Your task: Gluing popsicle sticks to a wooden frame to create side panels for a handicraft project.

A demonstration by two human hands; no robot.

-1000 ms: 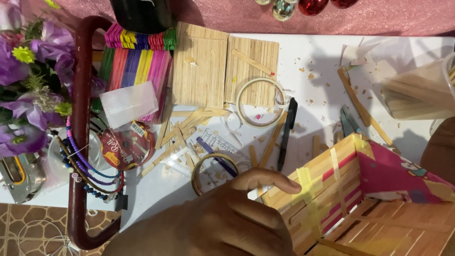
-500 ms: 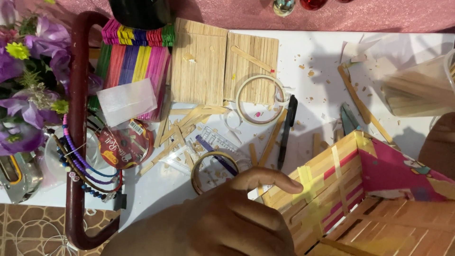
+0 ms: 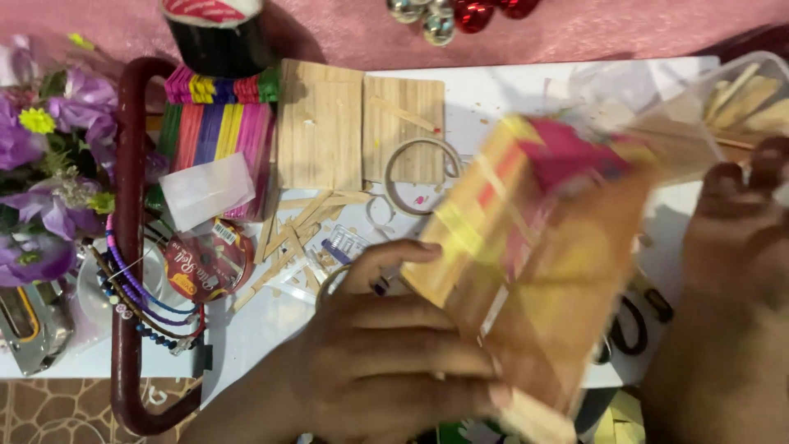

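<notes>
A white table (image 3: 501, 90) carries scattered craft supplies. Over its right half, a blurred craft-stick box (image 3: 534, 255) with yellow, pink and plain sides hides the items beneath. The left hand (image 3: 394, 362) grips its near edge; the right hand (image 3: 731, 271), partly cut off, steadies its far side.

On the bench (image 3: 509, 90), the craft-stick box (image 3: 534, 255) sits between the hands, left hand (image 3: 394, 362) touching its near left side, right hand (image 3: 731, 271) at its right. Two stick panels (image 3: 357, 123) lie behind, loose craft sticks (image 3: 292, 238) left, artificial flowers (image 3: 49, 156) far left.
</notes>
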